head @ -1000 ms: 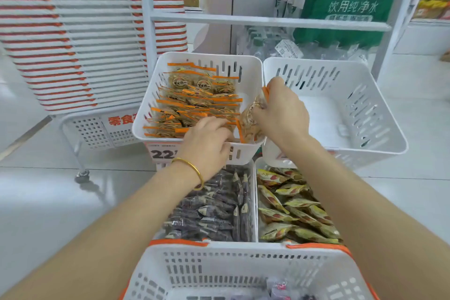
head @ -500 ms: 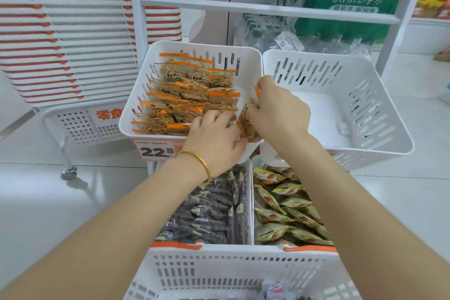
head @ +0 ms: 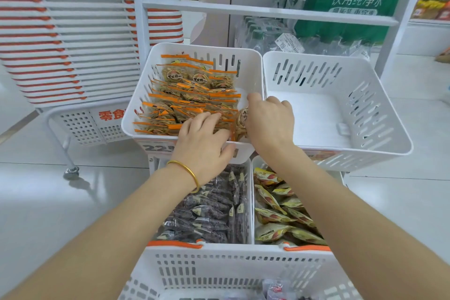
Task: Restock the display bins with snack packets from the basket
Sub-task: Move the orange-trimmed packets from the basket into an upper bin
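A white display bin (head: 146, 95) at upper left holds rows of orange-edged snack packets (head: 192, 90). My left hand (head: 203, 143) rests with straight fingers on the front packets, pressing them leftward. My right hand (head: 270, 124) grips one orange-edged packet (head: 242, 120) upright at the bin's right front corner. Beside it stands an empty white bin (head: 365, 109). The white basket (head: 231, 273) with orange handles sits at the bottom edge, with a few small packets (head: 276, 290) inside.
Below the top bins are a bin of dark packets (head: 209, 217) and a bin of yellow-green packets (head: 282, 214). A stack of white-and-orange baskets (head: 60, 31) on a wheeled stand is at left. A white shelf (head: 267, 12) and bottled water packs (head: 350, 7) stand behind.
My right hand has lowered its packet deeper into the bin's right front corner. My left hand slid a little forward over the front packets. The camera view dipped slightly.
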Available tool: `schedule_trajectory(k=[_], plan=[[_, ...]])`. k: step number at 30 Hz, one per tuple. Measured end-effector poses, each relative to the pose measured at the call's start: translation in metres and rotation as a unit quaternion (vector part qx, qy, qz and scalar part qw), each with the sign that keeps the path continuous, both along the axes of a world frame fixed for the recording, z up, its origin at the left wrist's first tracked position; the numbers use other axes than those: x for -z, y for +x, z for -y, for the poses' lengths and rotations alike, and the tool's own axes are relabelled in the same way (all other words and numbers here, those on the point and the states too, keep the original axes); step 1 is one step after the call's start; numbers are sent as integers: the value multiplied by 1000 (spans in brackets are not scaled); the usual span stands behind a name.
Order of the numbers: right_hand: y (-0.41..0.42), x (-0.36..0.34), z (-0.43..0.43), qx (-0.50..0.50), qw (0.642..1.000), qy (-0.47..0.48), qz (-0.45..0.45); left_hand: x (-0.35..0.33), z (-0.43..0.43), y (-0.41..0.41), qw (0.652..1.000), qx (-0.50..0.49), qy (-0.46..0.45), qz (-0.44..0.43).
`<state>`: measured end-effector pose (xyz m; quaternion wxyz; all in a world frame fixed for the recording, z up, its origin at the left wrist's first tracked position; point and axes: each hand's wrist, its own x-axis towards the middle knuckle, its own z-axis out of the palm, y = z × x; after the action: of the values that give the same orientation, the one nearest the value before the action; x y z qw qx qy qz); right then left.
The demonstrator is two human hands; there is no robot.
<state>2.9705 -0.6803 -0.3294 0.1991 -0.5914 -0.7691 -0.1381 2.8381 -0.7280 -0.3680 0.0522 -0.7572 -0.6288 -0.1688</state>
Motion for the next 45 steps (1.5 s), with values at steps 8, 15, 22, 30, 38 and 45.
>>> schedule_trajectory(k=[8, 15, 22, 30, 38, 45], plan=[[7, -6, -6, -80, 990, -58, 104, 3, 2, -4, 1000, 3, 5, -5], [7, -4, 1, -82, 995, -49, 12, 3, 1, -3, 1000, -6, 8, -18], [24, 12, 16, -117, 986, -101, 68, 6, 5, -8, 999, -16, 7, -46], [17, 8, 23, -127, 981, -147, 24, 3, 27, -10, 999, -4, 10, -40], [43, 54, 145, -215, 945, -172, -175, 23, 148, -11, 998, 6, -54, 11], [37, 208, 240, -234, 822, -498, -150, 71, 261, -28, 959, -18, -281, -30]])
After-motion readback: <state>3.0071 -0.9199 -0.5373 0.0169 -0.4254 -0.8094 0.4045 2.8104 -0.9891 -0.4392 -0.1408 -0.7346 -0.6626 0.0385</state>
